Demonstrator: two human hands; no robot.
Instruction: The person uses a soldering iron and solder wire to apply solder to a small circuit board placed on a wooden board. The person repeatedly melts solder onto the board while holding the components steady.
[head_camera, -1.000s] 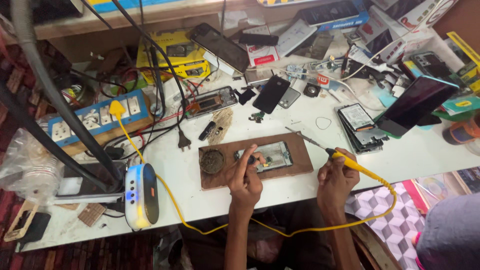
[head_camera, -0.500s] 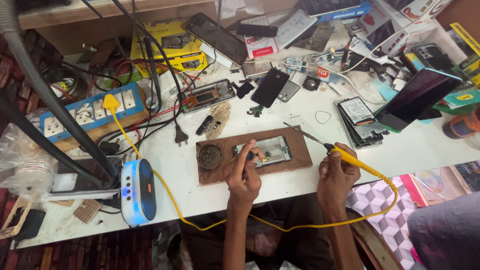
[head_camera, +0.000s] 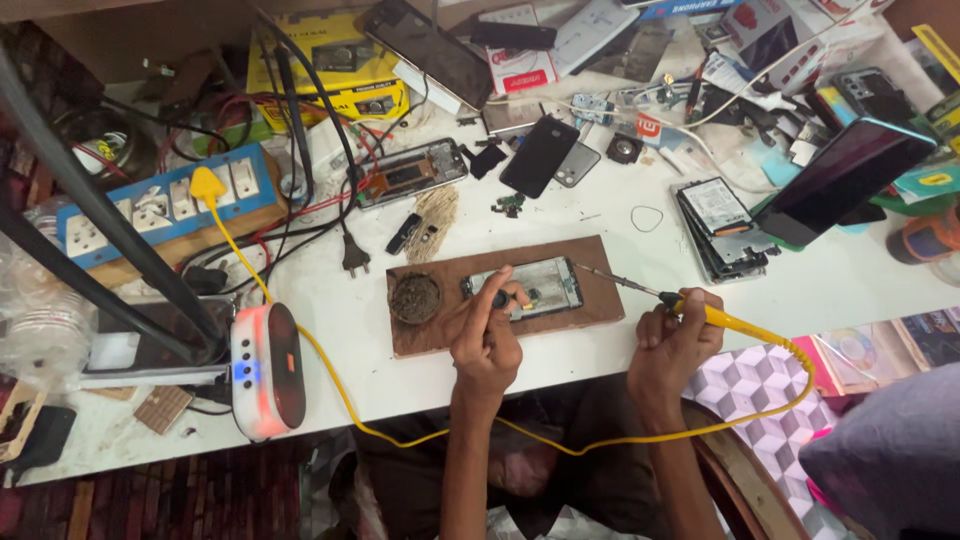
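yellow-handled soldering iron (head_camera: 690, 310) gripped in right hand (head_camera: 672, 345), left hand (head_camera: 485, 335) pinching opened phone (head_camera: 525, 290) on brown wooden board (head_camera: 600, 300); a slip could scorch it.

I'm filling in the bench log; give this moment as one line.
left hand: pressing opened phone on wooden board | right hand: holding yellow soldering iron, tip at phone edge

An opened phone (head_camera: 527, 289) lies on a brown wooden board (head_camera: 600, 300). The left hand (head_camera: 484, 335) rests on the phone's left end, fingers curled around a small dark tool. Right of the board, the right hand (head_camera: 676, 340) grips a yellow-handled soldering iron (head_camera: 655, 297), its tip angled toward the phone. A round tin (head_camera: 415, 297) sits on the board's left end.
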